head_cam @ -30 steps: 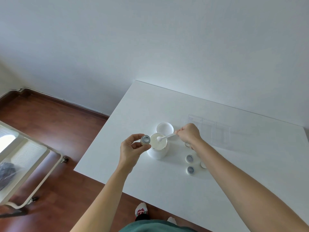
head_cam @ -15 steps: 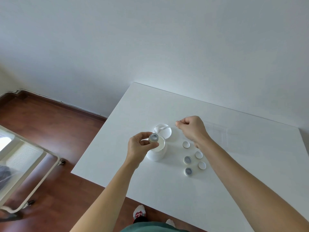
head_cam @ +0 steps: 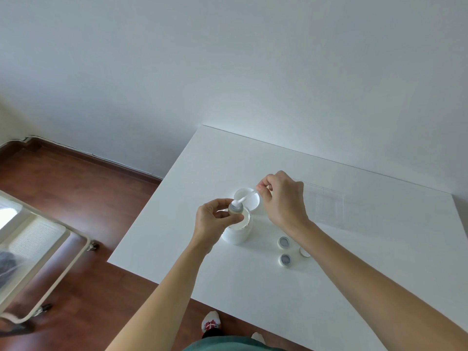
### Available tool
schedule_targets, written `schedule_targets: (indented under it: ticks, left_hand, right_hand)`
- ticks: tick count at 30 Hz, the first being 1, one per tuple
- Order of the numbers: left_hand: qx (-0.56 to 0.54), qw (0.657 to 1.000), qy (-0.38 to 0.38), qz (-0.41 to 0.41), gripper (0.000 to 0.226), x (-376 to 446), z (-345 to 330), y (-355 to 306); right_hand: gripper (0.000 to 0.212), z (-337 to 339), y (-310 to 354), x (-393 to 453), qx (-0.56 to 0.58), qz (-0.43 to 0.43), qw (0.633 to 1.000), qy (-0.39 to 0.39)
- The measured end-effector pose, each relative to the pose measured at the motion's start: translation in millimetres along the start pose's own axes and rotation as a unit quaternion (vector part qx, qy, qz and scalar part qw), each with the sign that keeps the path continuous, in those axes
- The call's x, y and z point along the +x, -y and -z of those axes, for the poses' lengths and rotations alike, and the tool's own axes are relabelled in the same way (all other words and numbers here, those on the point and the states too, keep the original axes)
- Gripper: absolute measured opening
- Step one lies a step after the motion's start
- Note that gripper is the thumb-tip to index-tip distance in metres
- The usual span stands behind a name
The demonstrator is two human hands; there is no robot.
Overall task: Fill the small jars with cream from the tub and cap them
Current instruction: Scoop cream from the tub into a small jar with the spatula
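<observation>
Tub (head_cam: 236, 233) on table (head_cam: 379, 249), lid (head_cam: 249, 201) just behind it; two open jars (head_cam: 284, 242) (head_cam: 285, 260) and a cap (head_cam: 304, 252) to its right.

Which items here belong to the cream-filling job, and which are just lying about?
In the job:
- small jar, held by left hand
- spatula, pinched by right hand
- cream tub
- tub lid
- two open jars
- white cap

Lying about:
- clear plastic tray
- trolley on the floor
</observation>
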State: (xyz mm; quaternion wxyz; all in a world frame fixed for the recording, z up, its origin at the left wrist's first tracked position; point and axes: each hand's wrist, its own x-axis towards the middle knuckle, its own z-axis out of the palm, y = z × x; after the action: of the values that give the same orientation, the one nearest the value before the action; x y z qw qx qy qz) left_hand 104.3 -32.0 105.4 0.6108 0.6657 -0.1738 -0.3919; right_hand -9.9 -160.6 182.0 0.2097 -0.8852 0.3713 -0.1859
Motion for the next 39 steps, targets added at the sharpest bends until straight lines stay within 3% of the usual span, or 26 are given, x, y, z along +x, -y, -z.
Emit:
schedule_targets:
  ticks: [6,12,25,29,32,35,39]
  left_hand:
    - [-0.015,1.0,0.007,-0.002,0.035,-1,0,-2]
    - [-0.035,0.999,0.02,-0.003,0.034,-2,1,-4]
    - [-0.046,0.999,0.018,-0.002,0.034,0,0,-9]
    - [-0.041,0.999,0.016,-0.006,0.035,-1,1,-9]
    - [-0.027,0.999,0.016,-0.013,0.036,-2,0,-8]
    - [-0.008,1.0,0.012,-0.024,0.036,-3,-1,-8]
    - [0.002,0.999,0.007,-0.036,0.038,-4,0,-7]
  right_hand:
    - [0.012,2,-1,-8,-0.026,0.14,0.989,-0.045]
    - [0.01,3,-14,-14,-0.053,0.301,0.947,-0.099]
    - [0.013,18,-39,-22,-0.057,0.363,0.92,-0.138]
    - [0.009,18,-38,-20,-0.019,0.311,0.937,-0.16]
    - [0.009,18,-30,-19,0.067,0.183,0.968,-0.16]
    - [0.014,17,-24,-15,0.154,0.013,0.983,-0.098]
    - [0.019,11,-28,-7,0.208,-0.157,0.965,0.015]
